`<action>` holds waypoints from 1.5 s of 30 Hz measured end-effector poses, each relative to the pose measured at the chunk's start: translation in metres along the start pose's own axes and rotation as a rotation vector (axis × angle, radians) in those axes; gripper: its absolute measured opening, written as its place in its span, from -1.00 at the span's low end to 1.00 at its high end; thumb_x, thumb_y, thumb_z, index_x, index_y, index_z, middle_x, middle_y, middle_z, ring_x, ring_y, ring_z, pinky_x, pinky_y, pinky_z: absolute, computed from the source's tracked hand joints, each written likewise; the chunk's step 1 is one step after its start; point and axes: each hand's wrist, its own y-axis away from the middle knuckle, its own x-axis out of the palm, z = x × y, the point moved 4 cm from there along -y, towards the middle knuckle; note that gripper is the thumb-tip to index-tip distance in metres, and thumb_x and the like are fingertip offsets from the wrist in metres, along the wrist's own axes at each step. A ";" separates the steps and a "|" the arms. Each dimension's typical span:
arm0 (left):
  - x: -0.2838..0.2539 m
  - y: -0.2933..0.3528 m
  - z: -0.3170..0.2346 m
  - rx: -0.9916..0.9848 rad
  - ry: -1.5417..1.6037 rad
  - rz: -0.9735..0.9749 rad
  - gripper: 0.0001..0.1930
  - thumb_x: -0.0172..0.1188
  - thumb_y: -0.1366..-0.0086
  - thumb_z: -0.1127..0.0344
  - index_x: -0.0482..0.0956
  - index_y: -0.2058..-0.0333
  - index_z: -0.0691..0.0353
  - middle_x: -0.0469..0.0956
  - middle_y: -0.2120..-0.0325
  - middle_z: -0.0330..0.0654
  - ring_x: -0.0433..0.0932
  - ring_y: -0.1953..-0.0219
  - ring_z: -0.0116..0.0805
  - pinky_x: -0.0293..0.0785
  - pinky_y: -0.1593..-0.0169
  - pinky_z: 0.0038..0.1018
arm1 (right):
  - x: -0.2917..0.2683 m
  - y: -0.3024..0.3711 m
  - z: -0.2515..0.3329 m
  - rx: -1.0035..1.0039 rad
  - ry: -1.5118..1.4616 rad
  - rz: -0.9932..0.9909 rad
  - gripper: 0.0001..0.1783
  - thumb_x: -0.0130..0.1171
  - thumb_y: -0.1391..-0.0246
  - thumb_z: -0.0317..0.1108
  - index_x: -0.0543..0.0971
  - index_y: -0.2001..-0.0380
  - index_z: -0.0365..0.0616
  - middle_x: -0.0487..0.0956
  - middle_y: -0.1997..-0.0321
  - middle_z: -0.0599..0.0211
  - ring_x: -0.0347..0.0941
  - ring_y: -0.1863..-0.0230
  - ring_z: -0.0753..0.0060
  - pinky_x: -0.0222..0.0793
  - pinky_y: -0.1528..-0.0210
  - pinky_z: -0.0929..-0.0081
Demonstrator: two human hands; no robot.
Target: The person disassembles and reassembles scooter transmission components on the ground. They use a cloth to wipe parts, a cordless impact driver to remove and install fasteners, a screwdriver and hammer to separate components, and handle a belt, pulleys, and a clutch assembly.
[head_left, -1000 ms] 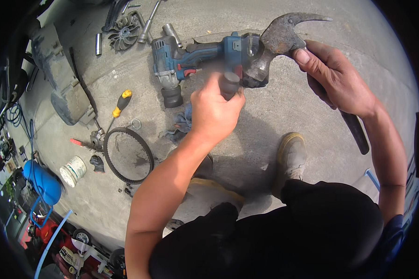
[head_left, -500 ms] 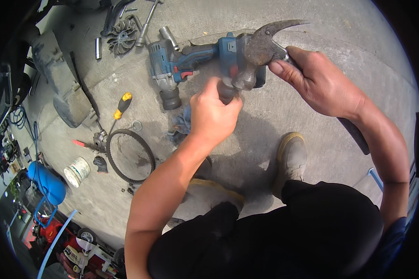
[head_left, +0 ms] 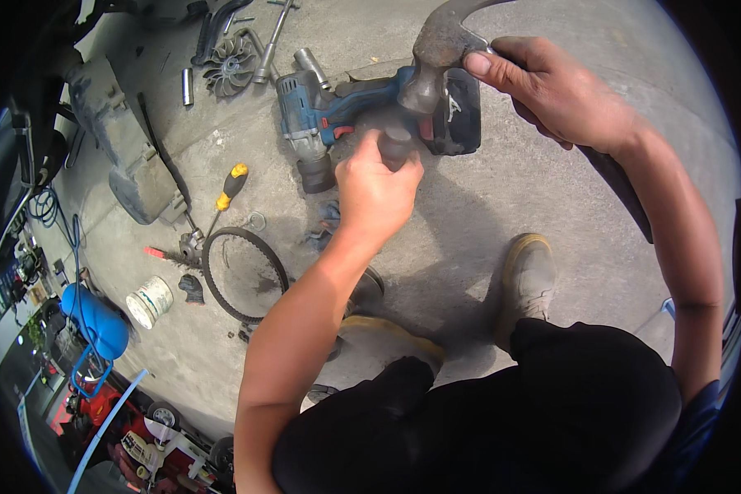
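Observation:
My left hand (head_left: 376,193) is closed around a short dark cylinder (head_left: 396,146), its round end pointing up out of the fist; its exact kind I cannot make out. In my right hand (head_left: 572,99) is a claw hammer (head_left: 440,45), gripped high on the handle near the head, the dark grip running back under my forearm. The hammer's striking face is above the cylinder, apart from it. Behind my left hand a blue cordless impact wrench (head_left: 305,107) lies on the concrete, a dark socket (head_left: 315,175) on its nose; the hammer head partly hides its battery end.
To the left lie a black ribbed belt (head_left: 208,276), a yellow-and-black screwdriver (head_left: 232,186), a white tub (head_left: 150,302) and a grey plastic cover (head_left: 123,156). A finned fan wheel (head_left: 229,67) and metal tubes are farther off. My shoe (head_left: 527,280) stands close below.
The hammer has risen away from the cylinder, which its face was at or very near before. My left hand keeps its hold. The whole view has shifted slightly.

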 end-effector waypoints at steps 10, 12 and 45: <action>0.000 0.003 0.005 -0.048 -0.027 0.036 -0.75 0.40 -0.20 0.39 0.61 0.17 0.31 0.75 0.39 -0.01 0.77 0.33 -0.15 0.63 0.18 -0.32 | 0.022 -0.002 0.003 -0.155 0.130 0.103 -0.27 0.00 -0.42 0.30 0.58 0.20 -0.31 0.34 0.60 0.31 0.39 0.49 0.40 0.37 0.38 0.24; 0.000 0.004 0.007 -0.048 -0.026 0.031 -0.76 0.40 -0.20 0.40 0.62 0.18 0.32 0.73 0.41 -0.10 0.69 0.35 -0.30 0.59 0.21 -0.38 | 0.013 -0.002 -0.003 -0.014 0.059 0.093 -0.28 0.01 -0.40 0.34 0.58 0.16 -0.25 0.28 0.65 0.48 0.28 0.65 0.58 0.27 0.61 0.43; -0.004 0.013 0.013 -0.038 -0.036 0.048 -0.78 0.42 -0.22 0.40 0.58 0.23 0.30 0.72 0.47 -0.12 0.73 0.42 -0.34 0.61 0.26 -0.37 | 0.027 0.002 -0.001 -0.111 0.149 0.099 -0.34 0.09 -0.43 0.18 0.58 0.20 -0.36 0.54 0.49 0.03 0.53 0.41 0.16 0.46 0.26 0.15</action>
